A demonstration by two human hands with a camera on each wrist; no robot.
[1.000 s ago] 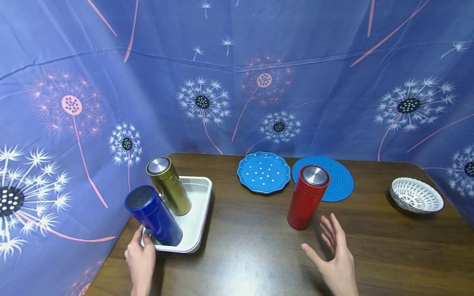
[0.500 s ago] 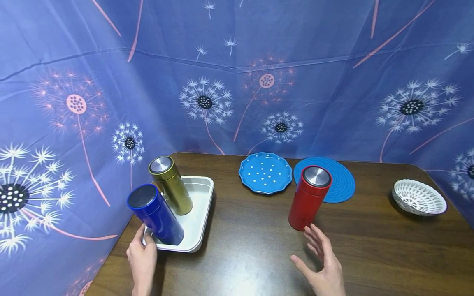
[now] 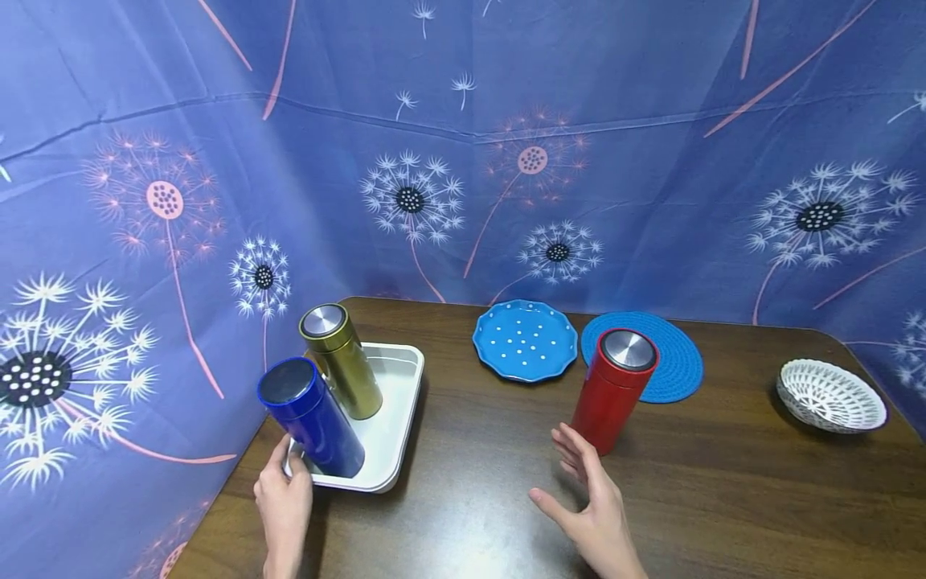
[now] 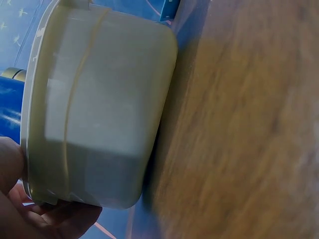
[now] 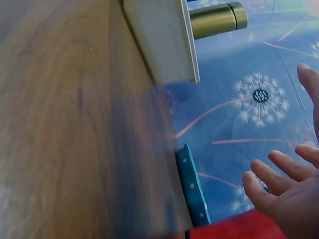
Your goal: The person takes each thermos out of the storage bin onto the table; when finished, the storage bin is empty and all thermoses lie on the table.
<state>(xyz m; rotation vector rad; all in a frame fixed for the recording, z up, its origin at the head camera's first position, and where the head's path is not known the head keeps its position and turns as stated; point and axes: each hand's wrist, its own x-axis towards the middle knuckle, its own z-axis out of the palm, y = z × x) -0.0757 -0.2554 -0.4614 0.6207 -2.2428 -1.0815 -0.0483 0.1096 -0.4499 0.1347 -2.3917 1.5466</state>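
On the left of the head view a white plastic tub (image 3: 394, 418) holds a blue thermos (image 3: 318, 426) and a gold thermos (image 3: 350, 378), both standing. My left hand (image 3: 284, 494) grips the tub's near left corner, thumb over the rim; in the left wrist view its fingers (image 4: 75, 219) curl beneath that rim. A red thermos (image 3: 615, 394) with a steel lid stands on the table to the right. Just in front and left of its base is my right hand (image 3: 589, 507), thumb and fingers spread, holding nothing.
At the back of the brown wooden table (image 3: 463, 482) lie a blue dotted plate (image 3: 525, 342) and a round blue woven mat (image 3: 676, 362), partly behind the red thermos. A white openwork bowl (image 3: 832, 394) sits far right. A blue dandelion-print cloth (image 3: 463, 80) hangs behind.
My right hand has moved left, from the right of the red thermos to the left of its base. The left hand stays on the tub's corner. The head view has turned slightly.
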